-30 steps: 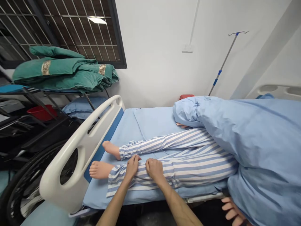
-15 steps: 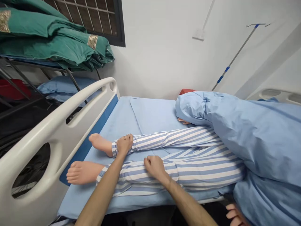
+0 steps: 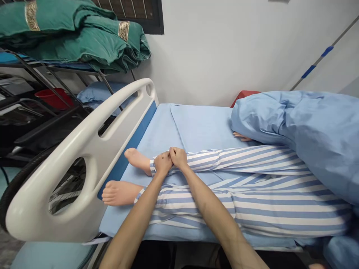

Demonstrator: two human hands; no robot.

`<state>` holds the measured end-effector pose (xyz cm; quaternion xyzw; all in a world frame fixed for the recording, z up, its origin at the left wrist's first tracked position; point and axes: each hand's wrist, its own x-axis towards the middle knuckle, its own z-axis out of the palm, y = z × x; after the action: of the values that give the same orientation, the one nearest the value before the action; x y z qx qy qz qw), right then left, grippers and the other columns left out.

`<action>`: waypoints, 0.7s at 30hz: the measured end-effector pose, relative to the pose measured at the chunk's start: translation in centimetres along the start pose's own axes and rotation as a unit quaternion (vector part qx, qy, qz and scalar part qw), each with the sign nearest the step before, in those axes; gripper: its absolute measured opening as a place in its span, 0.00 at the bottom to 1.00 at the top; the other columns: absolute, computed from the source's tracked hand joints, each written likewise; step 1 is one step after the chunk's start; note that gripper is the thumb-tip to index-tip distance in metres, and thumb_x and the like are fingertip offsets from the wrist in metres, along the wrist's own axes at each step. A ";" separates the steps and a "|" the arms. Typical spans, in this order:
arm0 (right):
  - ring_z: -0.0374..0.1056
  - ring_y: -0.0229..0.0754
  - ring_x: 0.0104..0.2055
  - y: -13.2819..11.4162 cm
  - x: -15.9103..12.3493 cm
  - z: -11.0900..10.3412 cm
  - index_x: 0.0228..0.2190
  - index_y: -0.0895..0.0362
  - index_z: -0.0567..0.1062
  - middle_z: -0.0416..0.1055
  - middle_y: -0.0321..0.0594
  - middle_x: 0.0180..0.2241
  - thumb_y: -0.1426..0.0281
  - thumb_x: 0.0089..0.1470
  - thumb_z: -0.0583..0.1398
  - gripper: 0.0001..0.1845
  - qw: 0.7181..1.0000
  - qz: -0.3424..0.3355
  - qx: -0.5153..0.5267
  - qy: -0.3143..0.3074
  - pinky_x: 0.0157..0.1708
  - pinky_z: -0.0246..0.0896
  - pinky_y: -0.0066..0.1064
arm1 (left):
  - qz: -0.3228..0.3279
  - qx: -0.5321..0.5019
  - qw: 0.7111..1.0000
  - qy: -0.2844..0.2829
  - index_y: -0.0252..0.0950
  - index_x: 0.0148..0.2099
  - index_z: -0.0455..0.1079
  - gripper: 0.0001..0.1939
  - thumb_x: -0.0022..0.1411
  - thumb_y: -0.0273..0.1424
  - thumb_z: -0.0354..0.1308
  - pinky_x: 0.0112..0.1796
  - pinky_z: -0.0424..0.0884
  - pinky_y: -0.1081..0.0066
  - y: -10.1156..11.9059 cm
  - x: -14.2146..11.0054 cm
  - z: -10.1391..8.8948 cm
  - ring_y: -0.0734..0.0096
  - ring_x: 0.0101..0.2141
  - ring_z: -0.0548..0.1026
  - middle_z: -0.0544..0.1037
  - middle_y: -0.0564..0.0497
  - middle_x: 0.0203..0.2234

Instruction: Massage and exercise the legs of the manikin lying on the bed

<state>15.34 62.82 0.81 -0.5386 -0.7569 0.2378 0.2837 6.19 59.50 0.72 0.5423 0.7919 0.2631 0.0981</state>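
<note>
Gripping the mannequin's leg (image 3: 238,158) in the head view, the left hand (image 3: 163,163) and right hand (image 3: 178,157) are pressing together at centre frame, closed over the striped trouser cuff (image 3: 153,167); whether the fingers wrap underneath is hidden. The leg is lying along the blue bed sheet (image 3: 202,127), its long axis running leftward, the bare foot (image 3: 137,160) pointing toward the white footboard (image 3: 81,140).

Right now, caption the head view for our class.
Left hand and right hand hold a mannequin's striped pyjama leg on a hospital bed.
</note>
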 end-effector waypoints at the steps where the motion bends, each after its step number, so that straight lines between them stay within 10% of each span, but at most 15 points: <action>1: 0.58 0.35 0.26 0.2 0.1 -0.1 0.22 0.58 0.72 0.68 0.36 0.22 0.63 0.64 0.47 0.24 1.000 -0.002 0.030 0.002 0.27 0.44 0.26 | -0.009 -0.036 0.999 0.025 0.35 0.24 0.67 0.13 0.59 0.32 0.50 0.31 0.59 0.72 0.5 0.5 -0.6 0.71 0.26 0.66 0.69 0.51 0.20; 7: 0.50 0.33 0.22 0.8 0.9 -0.2 0.15 0.56 0.58 0.53 0.30 0.16 0.59 0.61 0.46 0.25 0.974 -0.003 0.225 0.034 0.24 0.44 0.25 | -0.042 -0.274 0.950 0.142 0.37 0.20 0.57 0.26 0.68 0.37 0.32 0.27 0.58 0.73 3.6 2.7 -0.7 0.75 0.21 0.59 0.59 0.53 0.15; 13: 0.50 0.33 0.22 0.7 0.9 0.0 0.15 0.56 0.58 0.54 0.31 0.16 0.59 0.60 0.47 0.25 0.967 0.027 0.243 0.064 0.24 0.45 0.25 | -0.042 -0.102 0.992 0.069 0.33 0.23 0.68 0.25 0.68 0.35 0.40 0.29 0.54 0.72 3.3 0.4 2.5 0.72 0.23 0.64 0.69 0.47 0.18; 21: 0.52 0.33 0.23 0.6 1.7 -5.3 0.17 0.57 0.64 0.61 0.33 0.18 0.63 0.62 0.48 0.24 0.998 -0.030 0.053 0.034 0.26 0.42 0.26 | 0.000 0.001 0.999 0.047 0.32 0.28 0.75 0.26 0.68 0.35 0.40 0.31 0.53 0.70 3.7 0.2 2.5 0.66 0.29 0.71 0.77 0.40 0.26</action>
<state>18.90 64.93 4.53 -0.5076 -0.7490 0.2504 0.3445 10.23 61.43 0.63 0.5293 0.7958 0.2878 0.0605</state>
